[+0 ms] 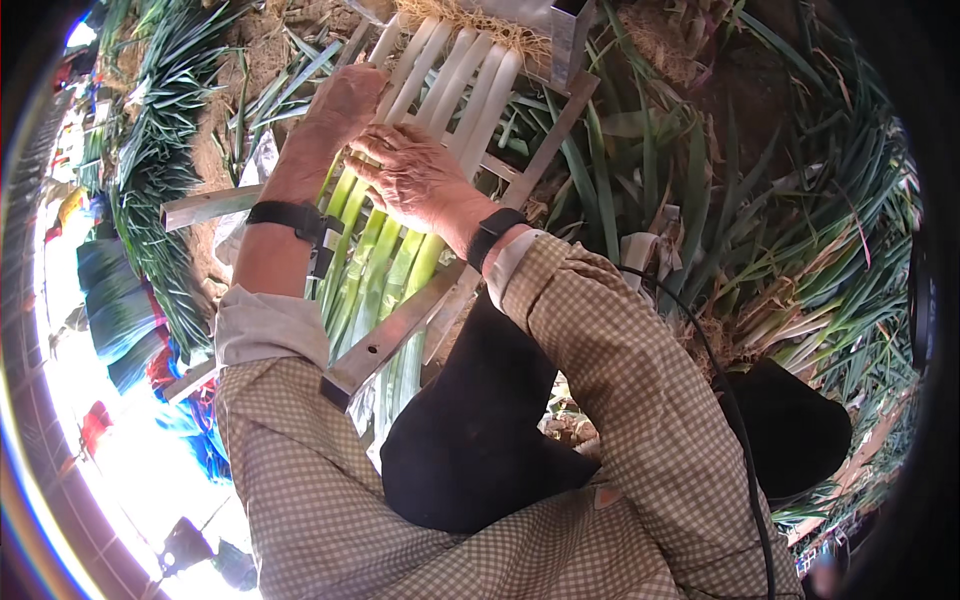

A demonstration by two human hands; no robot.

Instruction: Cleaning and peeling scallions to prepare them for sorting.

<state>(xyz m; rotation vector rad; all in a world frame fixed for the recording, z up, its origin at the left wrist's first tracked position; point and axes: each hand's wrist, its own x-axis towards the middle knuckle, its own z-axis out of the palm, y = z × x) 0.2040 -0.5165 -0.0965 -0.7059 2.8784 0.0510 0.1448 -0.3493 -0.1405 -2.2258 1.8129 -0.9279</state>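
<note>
A row of several leeks (435, 90) lies side by side on a metal frame (395, 325), white shanks and pale roots (490, 28) at the far end, green leaves toward me. My right hand (415, 178) rests across the middle of the stalks, its fingers stretched out to the left and somewhat apart. At the left edge of the row is my left hand (345, 105), against the outermost stalks. Its fingers are turned away and hidden, so its grip does not show. Dark bands circle both wrists.
Heaps of leeks with dark green leaves (165, 170) lie on the soil at left, and more leek leaves (800, 270) cover the right side. A metal upright (570, 40) rises at the frame's far right corner. A black cable (715, 365) runs beside my right arm.
</note>
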